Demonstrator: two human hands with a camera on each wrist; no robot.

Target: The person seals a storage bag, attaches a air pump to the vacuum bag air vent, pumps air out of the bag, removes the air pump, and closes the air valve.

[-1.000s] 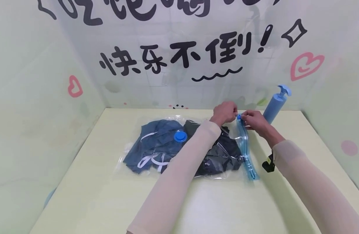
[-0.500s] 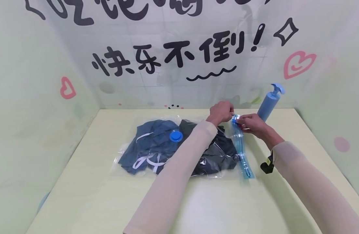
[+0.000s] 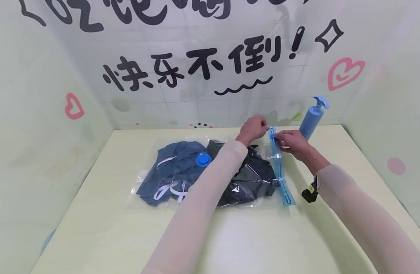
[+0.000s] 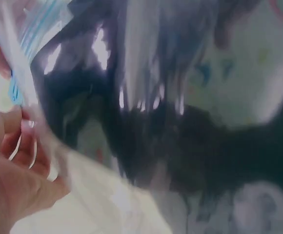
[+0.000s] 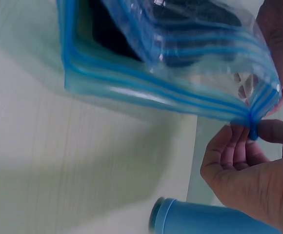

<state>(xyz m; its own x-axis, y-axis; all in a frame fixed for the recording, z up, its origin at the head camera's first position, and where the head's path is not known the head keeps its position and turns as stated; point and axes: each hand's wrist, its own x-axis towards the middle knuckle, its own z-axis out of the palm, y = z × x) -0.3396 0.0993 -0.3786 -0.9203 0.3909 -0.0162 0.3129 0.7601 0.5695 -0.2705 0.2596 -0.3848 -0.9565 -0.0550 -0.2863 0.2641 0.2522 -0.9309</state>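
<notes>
From where I stand, the clear bag lies flat in the middle-right of the table, toward its far side, with a blue garment in its left half and a dark one in its right half. So the packing looks done. The closing, I'd judge, has barely begun: the blue slider sits close to the far end of the zip strip, and the right wrist view shows the two layers of the mouth gaping apart along most of that strip. Nearly the whole seam therefore seems left to press shut. The right hand pinches the slider between thumb and fingers, while the left hand, just left of it, grips the film at the far corner, beside the strip's end. The bag's long axis runs left to right, its mouth facing right; the strip crosses that axis, running near to far, its near end set a little farther right. A blue valve faces upward over the left half (whether its cap is tight I cannot tell), and a blue hand pump stands handle-up beyond the right hand, apart from the bag.
</notes>
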